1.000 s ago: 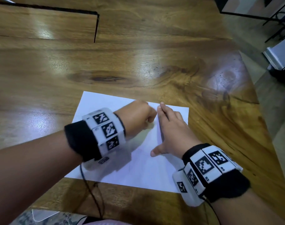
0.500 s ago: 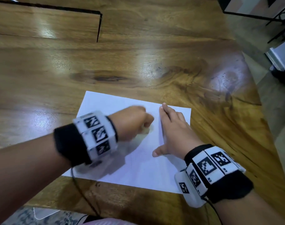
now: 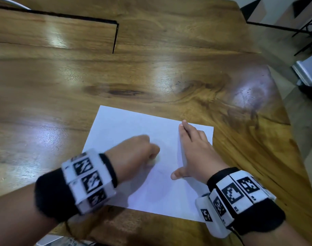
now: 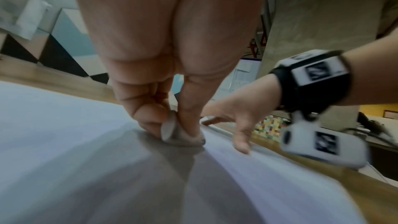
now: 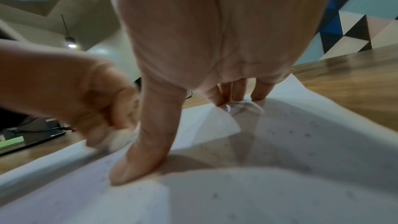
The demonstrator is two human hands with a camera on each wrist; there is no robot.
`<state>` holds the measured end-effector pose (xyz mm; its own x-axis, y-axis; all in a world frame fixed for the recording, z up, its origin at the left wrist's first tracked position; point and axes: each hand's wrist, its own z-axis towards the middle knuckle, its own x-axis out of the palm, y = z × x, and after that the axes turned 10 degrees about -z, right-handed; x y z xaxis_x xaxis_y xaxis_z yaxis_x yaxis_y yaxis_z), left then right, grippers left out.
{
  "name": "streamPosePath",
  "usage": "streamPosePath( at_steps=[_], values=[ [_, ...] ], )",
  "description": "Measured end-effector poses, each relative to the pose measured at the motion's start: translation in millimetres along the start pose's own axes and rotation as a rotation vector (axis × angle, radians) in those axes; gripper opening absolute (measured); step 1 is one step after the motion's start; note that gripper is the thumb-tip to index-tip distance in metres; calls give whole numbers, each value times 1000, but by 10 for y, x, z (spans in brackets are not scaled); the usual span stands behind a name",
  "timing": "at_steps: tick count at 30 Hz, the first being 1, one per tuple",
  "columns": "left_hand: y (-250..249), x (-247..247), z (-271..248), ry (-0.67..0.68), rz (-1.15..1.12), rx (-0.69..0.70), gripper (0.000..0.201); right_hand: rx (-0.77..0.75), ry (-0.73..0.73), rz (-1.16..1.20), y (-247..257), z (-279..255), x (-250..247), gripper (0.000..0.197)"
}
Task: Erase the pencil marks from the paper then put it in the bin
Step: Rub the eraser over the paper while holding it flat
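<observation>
A white sheet of paper [image 3: 126, 125] lies on the wooden table [image 3: 151, 68] near its front edge. My left hand [image 3: 134, 153] is curled and pinches a small whitish eraser [image 4: 178, 134] against the middle of the paper [image 4: 64, 125]. My right hand [image 3: 192, 150] lies flat on the sheet's right side, fingers straight and thumb spread, pressing it down. In the right wrist view the thumb [image 5: 142, 151] and fingertips [image 5: 237, 94] press the paper [image 5: 280, 185], which carries small grey eraser crumbs. Faint pencil marks show below the left hand. No bin is in view.
A black-edged seam [image 3: 114, 38] crosses the table at the far left. The table's right edge [image 3: 283, 107] curves close to the paper, with floor and dark furniture legs [image 3: 308, 32] beyond it.
My left hand with the eraser has slid back and left across the paper, away from the right hand. The right hand has kept its place on the sheet.
</observation>
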<state>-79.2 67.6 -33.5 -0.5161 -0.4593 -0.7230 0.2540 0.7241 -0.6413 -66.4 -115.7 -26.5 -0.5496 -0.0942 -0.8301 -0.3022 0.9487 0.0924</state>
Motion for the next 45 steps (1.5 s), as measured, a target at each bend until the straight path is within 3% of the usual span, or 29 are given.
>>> streamPosePath(
  at_steps=[3, 8, 11, 15, 19, 22, 24, 27, 30, 31, 35, 37, 38, 41, 43, 45],
  values=[
    [134, 171, -251, -12, -138, -33, 9, -1, -1, -7, 4, -13, -9, 135],
    [183, 234, -263, -137, -58, -26, 22, 2, 7, -24, 89, -9, -44, 122],
    [162, 187, -265, -122, -80, -58, 19, 29, -64, -38, 244, 74, -15, 118],
    [90, -150, -38, 13, -130, -126, 11, 23, -93, -14, 351, 122, 55, 120],
    [149, -496, 401, -195, -133, -239, 11, 21, -75, -28, 343, 133, 39, 121],
    [127, -493, 545, -235, -45, -221, 9, 21, -73, -57, 366, 150, 30, 121],
    [109, -406, 416, -220, -48, -172, 6, 26, -78, -61, 368, 160, 39, 122],
    [108, -226, 44, -47, 7, -69, 29, 34, -90, -58, 364, 170, 52, 123],
    [96, -228, -30, 87, 52, -56, 10, 33, -94, -56, 374, 178, 58, 123],
    [80, -277, 59, 66, 59, -73, 4, 33, -90, -56, 377, 181, 57, 124],
    [8, -417, 522, -161, 9, -165, 13, 43, -78, -71, 380, 194, 40, 125],
    [14, -362, 528, -196, -5, -186, 9, 43, -76, -75, 382, 192, 38, 124],
    [23, -320, 450, -185, -17, -172, 4, 45, -77, -69, 382, 186, 40, 124],
    [89, -203, 185, -61, 22, -99, 18, 46, -81, -48, 381, 182, 47, 124],
    [118, -238, 161, 0, 52, -92, 11, 43, -74, -41, 383, 184, 52, 125],
    [125, -327, 297, -43, 54, -115, 8, 45, -73, -51, 379, 189, 49, 125]
  ],
)
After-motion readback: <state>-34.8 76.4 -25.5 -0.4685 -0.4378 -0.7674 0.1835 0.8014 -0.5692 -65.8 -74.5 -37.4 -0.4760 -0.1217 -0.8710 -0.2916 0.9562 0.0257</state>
